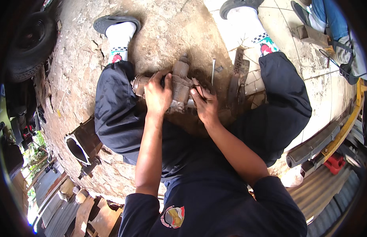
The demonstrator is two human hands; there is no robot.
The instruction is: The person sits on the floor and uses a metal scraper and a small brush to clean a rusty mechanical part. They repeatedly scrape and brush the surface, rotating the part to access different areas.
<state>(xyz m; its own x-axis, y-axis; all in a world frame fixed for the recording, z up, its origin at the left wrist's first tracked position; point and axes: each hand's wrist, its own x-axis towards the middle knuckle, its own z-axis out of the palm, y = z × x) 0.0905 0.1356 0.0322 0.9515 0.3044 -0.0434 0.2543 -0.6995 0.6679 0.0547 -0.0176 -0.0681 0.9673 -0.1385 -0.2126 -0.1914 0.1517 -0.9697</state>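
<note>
A rusty, dirt-caked cast-metal vehicle part, apparently a steering gearbox, is between my lower legs, low over the ground. A narrow stub shaft points away from me. My left hand is wrapped over its cylindrical left arm, the thumb lying near the central body. On the other side my right hand has bent fingers and thumb at the right edge of the casting; whether a small dark thing is pinched there is unclear. Just beyond that hand, a slim metal rod lies on the ground.
Rusty flat metal bars lie by my right leg. An open-ended metal housing sits beside my left leg. A tyre is far left. At right are a wooden block, another person's jeans and a yellow metal bar.
</note>
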